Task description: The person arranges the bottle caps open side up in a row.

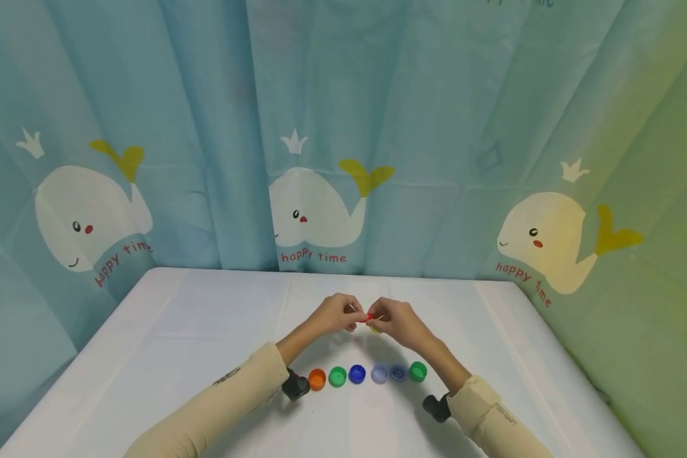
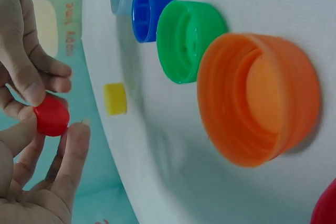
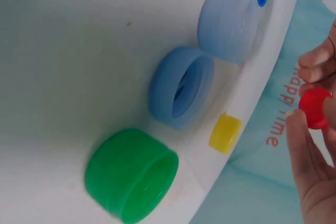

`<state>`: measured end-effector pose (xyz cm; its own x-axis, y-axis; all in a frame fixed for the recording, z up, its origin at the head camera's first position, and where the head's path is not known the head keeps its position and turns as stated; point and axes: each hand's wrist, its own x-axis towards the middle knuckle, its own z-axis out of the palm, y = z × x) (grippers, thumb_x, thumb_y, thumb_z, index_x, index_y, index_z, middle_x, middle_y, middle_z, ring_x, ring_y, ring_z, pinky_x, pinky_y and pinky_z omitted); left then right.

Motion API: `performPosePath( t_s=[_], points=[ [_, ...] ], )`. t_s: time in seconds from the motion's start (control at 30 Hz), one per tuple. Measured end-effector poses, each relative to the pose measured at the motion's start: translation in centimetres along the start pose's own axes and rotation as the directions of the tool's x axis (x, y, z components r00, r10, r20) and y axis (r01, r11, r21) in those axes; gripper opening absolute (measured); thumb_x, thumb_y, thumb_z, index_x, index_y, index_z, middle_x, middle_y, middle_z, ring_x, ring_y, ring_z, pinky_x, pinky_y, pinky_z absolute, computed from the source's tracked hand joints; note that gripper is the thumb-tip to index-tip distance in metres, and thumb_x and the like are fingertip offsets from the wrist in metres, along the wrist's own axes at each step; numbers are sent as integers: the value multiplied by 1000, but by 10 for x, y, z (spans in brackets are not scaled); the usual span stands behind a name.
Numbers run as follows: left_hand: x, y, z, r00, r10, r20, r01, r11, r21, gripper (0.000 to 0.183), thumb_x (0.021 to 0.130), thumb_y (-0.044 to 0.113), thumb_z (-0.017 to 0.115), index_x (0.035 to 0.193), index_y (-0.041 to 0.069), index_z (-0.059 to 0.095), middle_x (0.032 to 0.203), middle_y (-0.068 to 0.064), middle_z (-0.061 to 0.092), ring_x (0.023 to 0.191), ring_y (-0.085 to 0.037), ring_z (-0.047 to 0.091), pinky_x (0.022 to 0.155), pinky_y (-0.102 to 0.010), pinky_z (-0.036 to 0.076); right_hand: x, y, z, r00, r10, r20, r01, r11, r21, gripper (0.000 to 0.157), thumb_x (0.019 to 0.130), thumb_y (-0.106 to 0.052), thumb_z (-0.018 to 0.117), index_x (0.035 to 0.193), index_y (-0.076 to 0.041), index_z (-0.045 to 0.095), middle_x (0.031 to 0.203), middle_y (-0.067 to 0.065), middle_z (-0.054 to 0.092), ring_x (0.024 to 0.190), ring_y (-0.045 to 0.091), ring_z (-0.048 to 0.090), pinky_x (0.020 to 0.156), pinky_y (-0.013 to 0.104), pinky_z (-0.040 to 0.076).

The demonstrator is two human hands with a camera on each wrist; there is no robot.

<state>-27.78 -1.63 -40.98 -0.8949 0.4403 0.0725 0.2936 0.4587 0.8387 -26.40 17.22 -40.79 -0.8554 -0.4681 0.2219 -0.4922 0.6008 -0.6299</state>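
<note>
A small red bottle cap [image 1: 368, 317] is held up between both hands above the far part of the table. My left hand [image 1: 339, 313] pinches it from the left with thumb and fingers. From the other side my right hand [image 1: 399, 323] also pinches the red cap [image 2: 51, 116], its fingertips near the left hand's. In the right wrist view, the right thumb partly covers the red cap [image 3: 314, 108]. Below the hands a yellow cap [image 2: 115, 98] lies on the table, mostly hidden by the right hand in the head view.
Nearer the body, a row on the white table [image 1: 206, 331] has an orange cap [image 1: 317, 380], a green cap [image 1: 338, 376], a blue cap [image 1: 357, 374], two pale blue caps [image 1: 380, 373] and another green cap [image 1: 418, 371]. A red object [image 2: 326, 208] shows partly at the left wrist view's corner.
</note>
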Motion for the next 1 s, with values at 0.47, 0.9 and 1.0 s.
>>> performPosePath(
  t_s=[0.47,0.9,1.0],
  points=[
    [-9,15,12,985,172,-12,-170,978,118,12,93,14,60,100,6,65,98,-3,68,92,-19,62,81,-27,51,-24,5,-16,998,2,-57,0,1000,22,30,84,-9,71,110,-1,58,97,6,66,85,20,66,74,28,54],
    [-8,29,28,967,192,167,-218,964,151,23,98,12,51,119,7,55,121,-7,61,113,-18,57,90,-25,46,-43,13,-30,999,6,-46,-11,993,-115,34,79,-5,75,110,5,63,93,7,65,82,19,63,72,31,54],
    [-7,32,32,958,200,207,-238,956,174,25,98,12,50,122,7,53,123,-6,60,115,-17,55,93,-25,43,-46,15,-33,999,19,-44,-26,987,-156,31,78,-4,76,106,3,65,91,5,64,81,18,61,71,30,54]
  ],
)
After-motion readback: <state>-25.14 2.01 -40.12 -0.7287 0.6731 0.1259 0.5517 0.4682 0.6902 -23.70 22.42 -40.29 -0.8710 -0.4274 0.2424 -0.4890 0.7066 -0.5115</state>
